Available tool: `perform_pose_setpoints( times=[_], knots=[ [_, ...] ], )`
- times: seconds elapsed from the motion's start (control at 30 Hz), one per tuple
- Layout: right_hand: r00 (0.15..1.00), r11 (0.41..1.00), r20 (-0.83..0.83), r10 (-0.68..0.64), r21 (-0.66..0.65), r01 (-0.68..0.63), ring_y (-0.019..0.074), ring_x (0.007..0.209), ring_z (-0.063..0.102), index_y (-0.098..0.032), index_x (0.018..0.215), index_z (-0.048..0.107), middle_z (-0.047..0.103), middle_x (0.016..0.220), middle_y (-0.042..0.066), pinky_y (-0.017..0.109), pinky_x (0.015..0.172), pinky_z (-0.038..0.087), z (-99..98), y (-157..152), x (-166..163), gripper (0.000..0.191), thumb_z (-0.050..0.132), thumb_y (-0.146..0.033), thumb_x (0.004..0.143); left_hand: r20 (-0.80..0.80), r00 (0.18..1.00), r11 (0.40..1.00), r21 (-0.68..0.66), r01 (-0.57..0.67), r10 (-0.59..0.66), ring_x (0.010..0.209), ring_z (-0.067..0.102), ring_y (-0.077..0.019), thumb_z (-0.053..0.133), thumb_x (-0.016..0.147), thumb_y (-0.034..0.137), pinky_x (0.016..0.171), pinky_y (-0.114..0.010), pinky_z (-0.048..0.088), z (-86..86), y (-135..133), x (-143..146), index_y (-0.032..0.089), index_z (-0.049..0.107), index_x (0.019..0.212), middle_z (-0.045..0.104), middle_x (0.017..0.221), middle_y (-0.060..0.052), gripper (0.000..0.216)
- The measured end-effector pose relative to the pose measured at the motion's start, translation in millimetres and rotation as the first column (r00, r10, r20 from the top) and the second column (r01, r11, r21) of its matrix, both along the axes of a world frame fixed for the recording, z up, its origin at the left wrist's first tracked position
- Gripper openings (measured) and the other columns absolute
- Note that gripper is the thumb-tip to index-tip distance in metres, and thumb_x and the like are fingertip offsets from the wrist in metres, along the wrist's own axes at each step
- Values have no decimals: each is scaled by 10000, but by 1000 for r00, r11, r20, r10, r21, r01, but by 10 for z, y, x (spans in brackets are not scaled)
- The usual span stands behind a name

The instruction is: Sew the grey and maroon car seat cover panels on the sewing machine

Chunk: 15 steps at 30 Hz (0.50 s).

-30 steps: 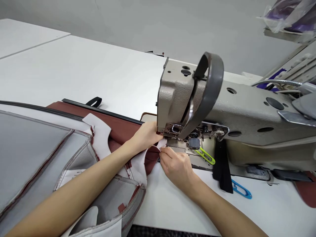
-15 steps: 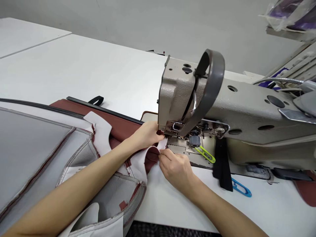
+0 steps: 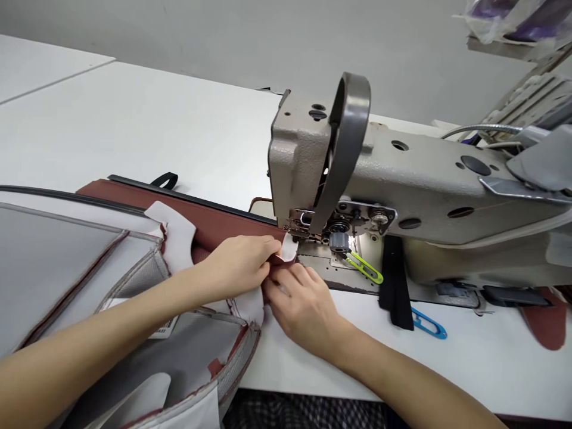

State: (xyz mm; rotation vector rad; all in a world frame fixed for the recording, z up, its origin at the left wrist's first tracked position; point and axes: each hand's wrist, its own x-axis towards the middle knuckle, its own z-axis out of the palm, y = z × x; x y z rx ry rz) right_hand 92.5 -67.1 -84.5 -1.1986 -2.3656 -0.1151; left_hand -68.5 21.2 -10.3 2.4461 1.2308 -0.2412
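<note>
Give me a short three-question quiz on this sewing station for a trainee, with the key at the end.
1. True or false: the left hand rests on the maroon panel.
2. What colour are the thread snips on the sewing machine's bed plate? A yellow-green, B blue, C red.
3. Fill in the blank: the blue thread snips lie on the white ____, off the machine.

Key: 1 true; 2 A; 3 table.
</note>
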Motion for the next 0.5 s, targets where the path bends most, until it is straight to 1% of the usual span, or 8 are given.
perform_pose_setpoints(
  times=[0.07, 0.13, 0.17, 0.2, 0.27, 0.37, 0.43, 0.5],
  knots=[
    [997, 997, -4, 80, 20, -80, 209, 862, 546, -140, 916, 676, 661, 930, 75, 346, 719, 434, 11, -40, -66, 166, 513, -135, 944, 65, 995, 992, 95, -81, 75, 741, 629, -185, 384, 892, 176, 616, -285, 392, -111, -92, 10, 197, 574, 952, 658, 958, -33, 200],
    [996, 995, 8, 91, 49, -92, 204, 806, 563, -123, 865, 673, 666, 876, 82, 340, 667, 446, -4, -79, -110, 207, 482, -85, 935, 176, 977, 980, 140, -144, 119, 749, 634, -177, 386, 921, 221, 638, -285, 424, -221, -148, 19, 189, 561, 981, 642, 973, -35, 188],
    [997, 995, 16, 81, 60, -82, 206, 787, 575, -110, 863, 674, 669, 861, 94, 336, 642, 452, -18, -101, -122, 218, 469, -68, 926, 221, 969, 977, 155, -146, 109, 761, 634, -172, 404, 923, 232, 656, -280, 437, -274, -165, 21, 189, 573, 983, 634, 964, -30, 184],
    [997, 995, 20, 69, 74, -70, 213, 785, 591, -96, 871, 676, 674, 860, 111, 334, 625, 462, -34, -125, -130, 226, 459, -54, 916, 247, 966, 977, 176, -124, 78, 757, 628, -163, 426, 919, 230, 662, -271, 441, -327, -175, 23, 195, 596, 977, 624, 939, -22, 184],
    [999, 992, 5, 49, 113, -50, 234, 834, 630, -65, 886, 683, 690, 885, 149, 332, 632, 499, -68, -177, -136, 234, 451, -35, 897, 233, 972, 967, 251, -32, -29, 698, 597, -143, 449, 913, 204, 626, -256, 424, -431, -184, 21, 214, 650, 961, 596, 870, -11, 207],
    [999, 986, -27, 26, 167, -21, 261, 937, 669, -38, 904, 696, 713, 944, 178, 326, 674, 550, -109, -239, -139, 246, 451, -31, 889, 157, 971, 907, 409, 100, -178, 624, 542, -137, 425, 937, 175, 550, -263, 372, -563, -181, 5, 201, 685, 957, 559, 797, -19, 262],
    [1000, 982, -15, 9, 186, -6, 262, 964, 685, -34, 925, 703, 724, 979, 176, 314, 671, 570, -124, -261, -141, 266, 439, -33, 894, 156, 958, 872, 468, 141, -239, 637, 542, -140, 429, 951, 180, 546, -270, 373, -617, -178, -12, 174, 684, 964, 559, 786, -22, 256],
    [1000, 981, 11, 1, 193, -4, 258, 974, 697, -34, 941, 707, 730, 1007, 173, 301, 659, 583, -127, -267, -141, 284, 426, -32, 897, 168, 949, 851, 502, 151, -268, 635, 540, -138, 436, 956, 178, 549, -273, 382, -640, -174, -22, 158, 683, 972, 556, 775, -20, 248]
  ],
)
